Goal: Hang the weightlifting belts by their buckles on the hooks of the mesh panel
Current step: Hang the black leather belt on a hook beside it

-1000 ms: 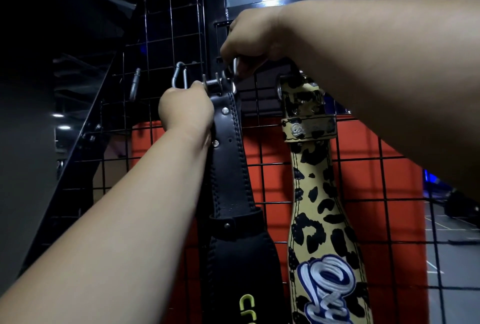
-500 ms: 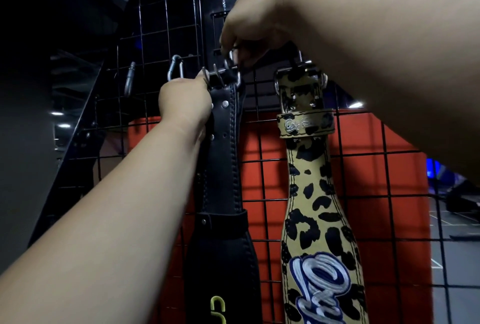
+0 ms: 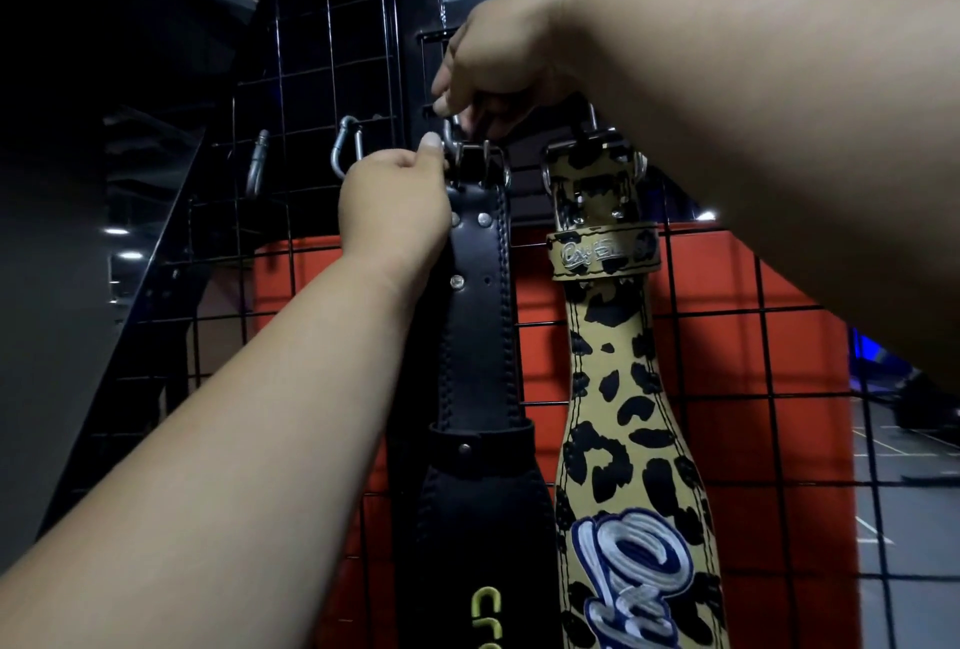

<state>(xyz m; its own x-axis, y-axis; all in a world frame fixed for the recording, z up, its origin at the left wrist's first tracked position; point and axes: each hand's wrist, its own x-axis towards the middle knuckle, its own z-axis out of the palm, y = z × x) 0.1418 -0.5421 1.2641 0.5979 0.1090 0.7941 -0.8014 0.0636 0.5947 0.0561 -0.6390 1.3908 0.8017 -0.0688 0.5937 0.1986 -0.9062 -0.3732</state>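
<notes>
**Black belt held up at the mesh, leopard belt hanging beside it**

The left hand [image 3: 395,201] grips the top of the black stitched leather weightlifting belt [image 3: 478,315] just below its silver metal buckle [image 3: 480,165], fingers curled round the strap's left edge and the thumb stretched up along the buckle's left side. The buckle sits directly above that hand's knuckles and directly below the right hand [image 3: 493,66], which reaches in from the upper right with its fingers curled down, pinching at the silver hook [image 3: 451,131] at the buckle's top left corner. Whether the buckle is already seated on the hook cannot be told, since the right hand's fingers cover the join.

The black belt hangs straight down against the black wire mesh panel [image 3: 727,388], widening below a black leather keeper loop, with yellow-green lettering near the bottom edge of the view.

Just to its right, close but apart, hangs the tan leopard-print weightlifting belt [image 3: 618,388] with blue and white embroidered lettering low on its face. Its own silver buckle [image 3: 592,154] is up at the mesh, partly hidden behind the right forearm.

Left of the left hand, a silver carabiner-style hook [image 3: 345,149] is clipped to the mesh, with another grey hook [image 3: 257,162] farther left. Behind the mesh stands an orange-red panel [image 3: 727,336].
</notes>
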